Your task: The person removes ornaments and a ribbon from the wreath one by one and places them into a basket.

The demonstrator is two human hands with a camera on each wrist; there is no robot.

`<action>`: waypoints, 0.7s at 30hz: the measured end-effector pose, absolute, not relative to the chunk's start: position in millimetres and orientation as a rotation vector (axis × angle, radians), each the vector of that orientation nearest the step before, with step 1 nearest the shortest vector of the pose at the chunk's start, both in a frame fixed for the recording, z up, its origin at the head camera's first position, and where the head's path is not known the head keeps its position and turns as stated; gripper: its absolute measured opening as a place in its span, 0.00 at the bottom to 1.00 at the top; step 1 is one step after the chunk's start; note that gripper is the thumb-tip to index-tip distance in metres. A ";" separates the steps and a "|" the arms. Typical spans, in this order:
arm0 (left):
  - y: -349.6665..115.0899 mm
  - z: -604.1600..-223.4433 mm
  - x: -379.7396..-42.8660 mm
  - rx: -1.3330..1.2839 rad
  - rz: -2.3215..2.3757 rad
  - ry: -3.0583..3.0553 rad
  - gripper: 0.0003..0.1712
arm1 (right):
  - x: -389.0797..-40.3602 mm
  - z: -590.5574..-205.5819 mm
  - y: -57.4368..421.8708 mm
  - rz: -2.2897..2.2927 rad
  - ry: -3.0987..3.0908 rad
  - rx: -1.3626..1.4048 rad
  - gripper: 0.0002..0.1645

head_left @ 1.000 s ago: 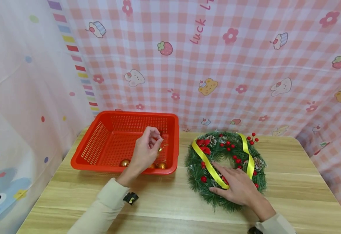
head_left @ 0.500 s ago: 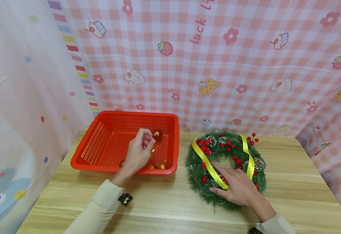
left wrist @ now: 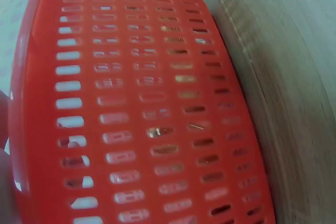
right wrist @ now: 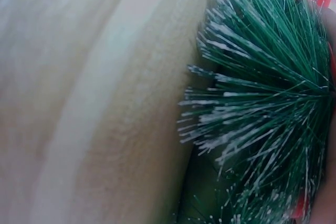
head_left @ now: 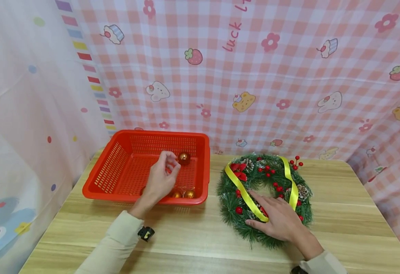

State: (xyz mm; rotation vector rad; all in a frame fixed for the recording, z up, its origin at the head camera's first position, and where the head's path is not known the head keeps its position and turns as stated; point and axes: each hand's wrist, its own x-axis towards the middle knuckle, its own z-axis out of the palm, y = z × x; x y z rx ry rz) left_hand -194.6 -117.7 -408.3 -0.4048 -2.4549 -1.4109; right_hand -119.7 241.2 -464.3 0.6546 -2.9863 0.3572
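Above the right part of the red basket [head_left: 122, 196], my left hand [head_left: 160, 179] has its fingers bent towards the thumb. Whether anything is between the fingertips cannot be seen. Just beyond them lies a shiny copper-coloured ball ornament [head_left: 184, 158]. Glittery gold balls [head_left: 189, 194] sit along the basket's near side, partly behind the rim and my wrist. My right hand [head_left: 279, 217] rests with fingers extended on the green wreath [head_left: 232, 213], across a yellow ribbon [head_left: 241, 188]. The left wrist view mainly shows the slotted basket wall [left wrist: 131, 98]; the right wrist view, wreath needles [right wrist: 262, 93].
The wooden table [head_left: 200, 243] carries the basket at left and the wreath at right. Red berries [head_left: 296, 163] stick out past the wreath's far edge. A pink checked cloth [head_left: 220, 83] hangs behind the table.
My left hand has moved a little left over the basket, uncovering the copper-coloured ball. A small gold cap and string below its fingers are no longer visible. My right hand has stayed put.
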 end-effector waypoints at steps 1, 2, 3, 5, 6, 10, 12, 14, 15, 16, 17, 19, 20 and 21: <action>-115.8 -408.0 -193.7 -0.406 -1.406 -2.471 0.14 | -119.7 -464.4 241.2 0.356 -2.987 0.655 0.53; -113.4 -408.1 -192.6 -0.414 -1.399 -2.488 0.14 | -119.9 -464.6 241.3 0.356 -2.986 0.655 0.53; -110.4 -407.9 -191.3 -0.426 -1.383 -2.509 0.14 | -119.9 -464.9 241.5 0.357 -2.985 0.659 0.53; -102.8 -407.9 -187.9 -0.464 -1.330 -2.545 0.15 | -120.3 -465.3 241.9 0.353 -2.984 0.660 0.53; -98.2 -407.8 -185.9 -0.485 -1.308 -2.565 0.15 | -120.5 -465.3 242.1 0.354 -2.986 0.657 0.53; -78.1 -410.0 -177.7 -0.554 -1.153 -2.666 0.18 | -121.1 -466.2 242.5 0.355 -2.981 0.658 0.52; -69.7 -411.4 -175.0 -0.561 -1.077 -2.728 0.21 | -122.1 -466.0 242.0 0.360 -2.975 0.659 0.52; -63.6 -412.7 -173.8 -0.546 -0.990 -2.788 0.25 | -123.0 -466.2 241.4 0.360 -2.973 0.660 0.53; -61.5 -413.5 -173.4 -0.536 -0.956 -2.815 0.27 | -123.0 -465.8 241.0 0.358 -2.974 0.660 0.53; -60.0 -413.7 -173.0 -0.519 -0.930 -2.850 0.30 | -122.9 -465.7 241.0 0.355 -2.977 0.658 0.53; -58.9 -414.1 -172.7 -0.506 -0.904 -2.878 0.32 | -122.5 -465.6 240.9 0.356 -2.979 0.657 0.53; -57.5 -414.5 -172.2 -0.497 -0.860 -2.932 0.35 | -121.0 -464.9 240.8 0.353 -2.983 0.653 0.53; -57.2 -415.0 -172.0 -0.498 -0.840 -2.959 0.36 | -120.2 -464.6 240.5 0.350 -2.987 0.649 0.53; -57.1 -415.3 -171.7 -0.502 -0.825 -2.980 0.37 | -119.2 -464.4 240.3 0.346 -2.986 0.649 0.53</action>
